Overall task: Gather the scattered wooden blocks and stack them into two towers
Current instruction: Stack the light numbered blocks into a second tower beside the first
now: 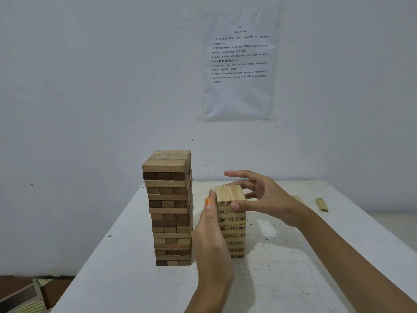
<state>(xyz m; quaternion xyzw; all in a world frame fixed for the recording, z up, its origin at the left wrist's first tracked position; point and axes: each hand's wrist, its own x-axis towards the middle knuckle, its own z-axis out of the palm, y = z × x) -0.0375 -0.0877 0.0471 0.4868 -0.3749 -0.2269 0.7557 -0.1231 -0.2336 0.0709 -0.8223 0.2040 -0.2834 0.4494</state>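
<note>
Two block towers stand on the white table [135, 279]. The taller tower [170, 208] at the left is built of mixed dark and light brown blocks. To its right is a shorter tower [232, 224] of pale blocks with printed numbers. My left hand [211, 240] lies flat and upright against the pale tower's left side, fingers straight. At that tower's top my right hand [259, 195] has its thumb on the front of the upper layer and its fingers spread behind it. Two loose pale blocks [321, 204] lie on the table at the far right.
The table stands against a white wall with a printed paper sheet [239, 64] taped above it. The table's left edge runs diagonally past the brown tower. Below it at the lower left, a brown floor and a flat object [22, 297] show.
</note>
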